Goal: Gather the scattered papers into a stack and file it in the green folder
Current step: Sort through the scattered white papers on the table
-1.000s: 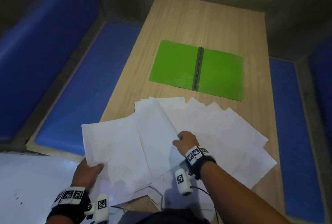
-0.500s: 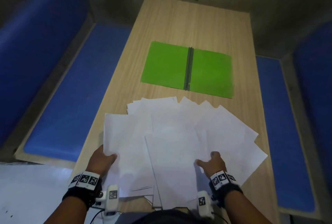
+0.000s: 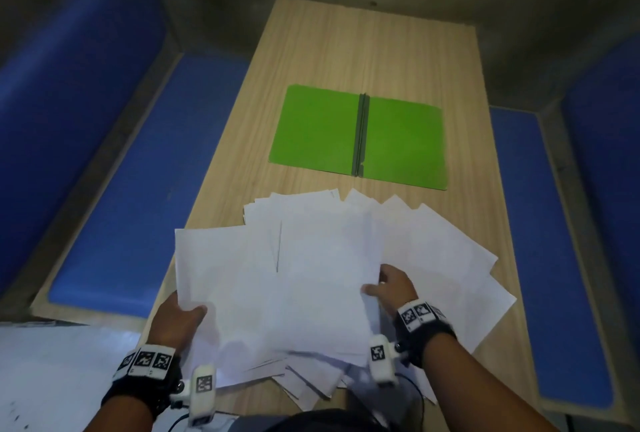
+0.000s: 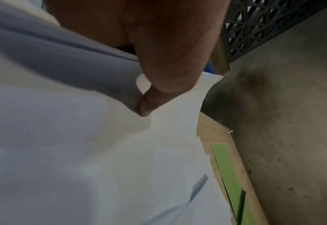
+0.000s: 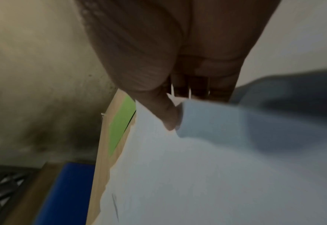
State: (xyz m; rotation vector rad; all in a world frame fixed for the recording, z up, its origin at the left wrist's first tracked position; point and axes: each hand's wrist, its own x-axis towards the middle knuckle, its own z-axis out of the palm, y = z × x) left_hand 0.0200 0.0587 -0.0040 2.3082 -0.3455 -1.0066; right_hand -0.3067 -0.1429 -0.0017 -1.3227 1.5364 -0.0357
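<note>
Meanwhile both hands, left (image 3: 176, 319) and right (image 3: 394, 288), apparently pinch the papers (image 3: 311, 276); green folder (image 3: 401, 141) lies open, unfilled.

Folder (image 3: 318, 134) behind papers (image 3: 311, 276)

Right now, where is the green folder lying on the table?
In the head view the green folder lies open flat on the wooden table, just beyond the papers that both hands hold.

Both forearms are bare. Each wrist wears a black strap (image 3: 427, 336) with white square-patterned marker tags (image 3: 149, 360). A small white tagged camera block (image 3: 380, 357) with a thin dark cable hangs beneath.
</note>
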